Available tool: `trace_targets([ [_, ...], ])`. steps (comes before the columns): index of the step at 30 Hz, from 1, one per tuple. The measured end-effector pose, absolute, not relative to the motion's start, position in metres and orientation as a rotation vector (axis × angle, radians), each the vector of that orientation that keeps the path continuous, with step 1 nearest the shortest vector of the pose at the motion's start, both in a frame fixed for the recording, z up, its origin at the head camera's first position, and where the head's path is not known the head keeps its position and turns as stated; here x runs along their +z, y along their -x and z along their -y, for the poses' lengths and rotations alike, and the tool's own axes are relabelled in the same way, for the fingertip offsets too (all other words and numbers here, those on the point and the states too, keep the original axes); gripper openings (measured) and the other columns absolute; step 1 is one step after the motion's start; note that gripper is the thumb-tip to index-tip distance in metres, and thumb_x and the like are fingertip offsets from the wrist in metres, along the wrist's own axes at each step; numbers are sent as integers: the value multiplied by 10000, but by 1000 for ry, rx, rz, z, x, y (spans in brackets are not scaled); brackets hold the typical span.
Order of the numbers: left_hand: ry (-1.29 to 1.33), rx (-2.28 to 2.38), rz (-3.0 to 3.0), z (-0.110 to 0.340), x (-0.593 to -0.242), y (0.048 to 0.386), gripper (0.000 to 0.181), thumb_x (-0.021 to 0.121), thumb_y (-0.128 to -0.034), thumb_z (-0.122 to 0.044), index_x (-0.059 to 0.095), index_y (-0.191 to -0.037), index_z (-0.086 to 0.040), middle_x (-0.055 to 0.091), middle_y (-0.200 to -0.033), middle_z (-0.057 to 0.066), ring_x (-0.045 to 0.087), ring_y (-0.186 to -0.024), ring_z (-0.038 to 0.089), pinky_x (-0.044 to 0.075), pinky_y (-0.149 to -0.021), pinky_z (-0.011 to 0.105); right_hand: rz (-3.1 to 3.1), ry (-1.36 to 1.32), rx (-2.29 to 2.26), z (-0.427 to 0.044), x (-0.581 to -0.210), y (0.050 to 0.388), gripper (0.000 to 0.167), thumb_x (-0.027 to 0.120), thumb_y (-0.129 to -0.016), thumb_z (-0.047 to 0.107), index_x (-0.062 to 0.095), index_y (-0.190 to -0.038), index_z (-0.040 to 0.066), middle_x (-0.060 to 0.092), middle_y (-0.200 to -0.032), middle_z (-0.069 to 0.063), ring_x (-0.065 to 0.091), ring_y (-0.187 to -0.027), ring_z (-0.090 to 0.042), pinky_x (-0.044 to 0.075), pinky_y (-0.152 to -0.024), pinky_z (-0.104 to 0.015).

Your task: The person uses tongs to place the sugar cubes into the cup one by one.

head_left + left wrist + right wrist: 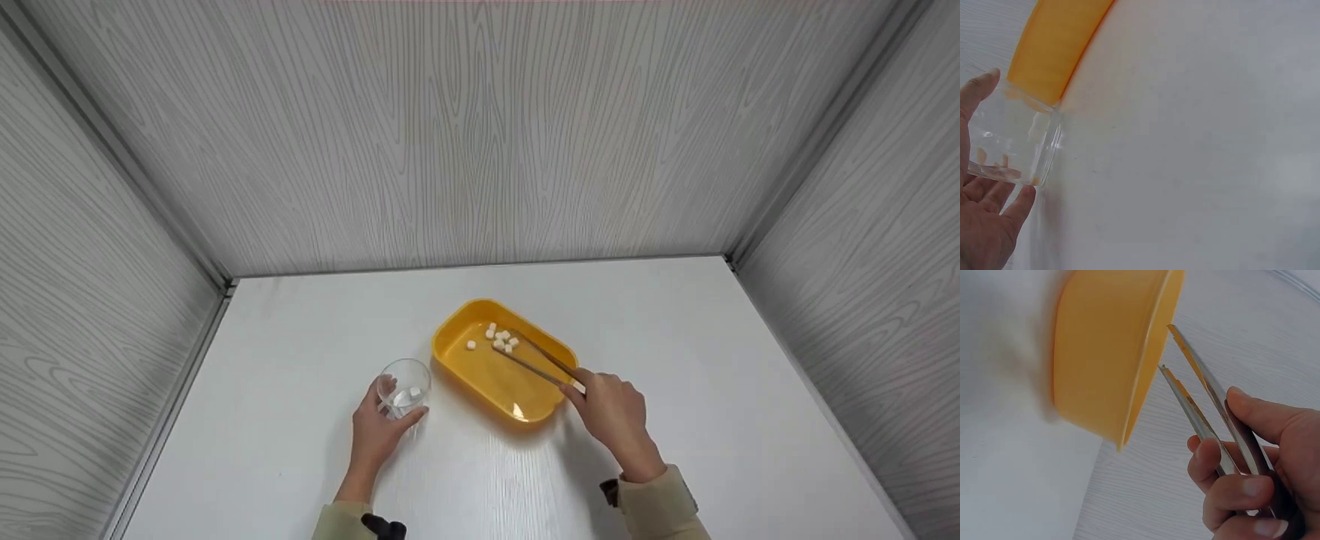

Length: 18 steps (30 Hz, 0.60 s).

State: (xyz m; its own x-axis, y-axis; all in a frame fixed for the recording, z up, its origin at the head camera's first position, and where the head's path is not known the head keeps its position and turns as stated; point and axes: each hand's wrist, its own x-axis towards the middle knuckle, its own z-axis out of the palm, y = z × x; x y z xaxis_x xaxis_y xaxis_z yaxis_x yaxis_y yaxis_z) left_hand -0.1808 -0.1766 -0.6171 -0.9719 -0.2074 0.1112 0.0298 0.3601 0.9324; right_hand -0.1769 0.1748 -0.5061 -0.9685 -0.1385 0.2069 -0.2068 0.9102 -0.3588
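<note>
My left hand (373,436) holds a clear glass (396,375) by its sides, thumb across from the fingers. A white cube (415,392) lies inside. In the left wrist view the glass (1010,126) stands upright beside the yellow basin (1055,50). My right hand (615,412) grips metal tongs (534,369), whose arms are spread apart over the yellow basin (517,386). Several small white cubes (499,344) are in the basin's far left part, close to the tong tips. The right wrist view shows serrated tongs (1196,413) with nothing visible between the tips.
Basin and glass stand on a white table (300,337). Wood-grain panels rise behind it, to the left (90,285) and to the right (870,247). The basin's raised wall (1100,354) stands between the two hands.
</note>
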Motion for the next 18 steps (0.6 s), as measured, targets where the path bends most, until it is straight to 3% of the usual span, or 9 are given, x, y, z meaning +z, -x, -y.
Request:
trace_targets([
  [12, -171, -1647, 2410, 177, -618, 182, 942, 902, -699, -283, 406, -1437, 30, 509, -1400, 218, 450, -1322, 373, 427, -1068, 451, 2965, -208, 503, -177, -515, 185, 247, 717, -903, 311, 741, -1025, 97, 663, -727, -48, 458, -487, -154, 361, -387, -298],
  [18, -201, -1607, 2411, 170, -607, 177, 881, 888, -714, -161, 410, -1427, 38, 508, -1397, 223, 459, -1313, 369, 439, -1059, 422, 2957, -270, 504, -177, -516, 185, 268, 680, -930, 330, 738, -998, 77, 657, -716, -69, 467, -489, -180, 372, -396, -317],
])
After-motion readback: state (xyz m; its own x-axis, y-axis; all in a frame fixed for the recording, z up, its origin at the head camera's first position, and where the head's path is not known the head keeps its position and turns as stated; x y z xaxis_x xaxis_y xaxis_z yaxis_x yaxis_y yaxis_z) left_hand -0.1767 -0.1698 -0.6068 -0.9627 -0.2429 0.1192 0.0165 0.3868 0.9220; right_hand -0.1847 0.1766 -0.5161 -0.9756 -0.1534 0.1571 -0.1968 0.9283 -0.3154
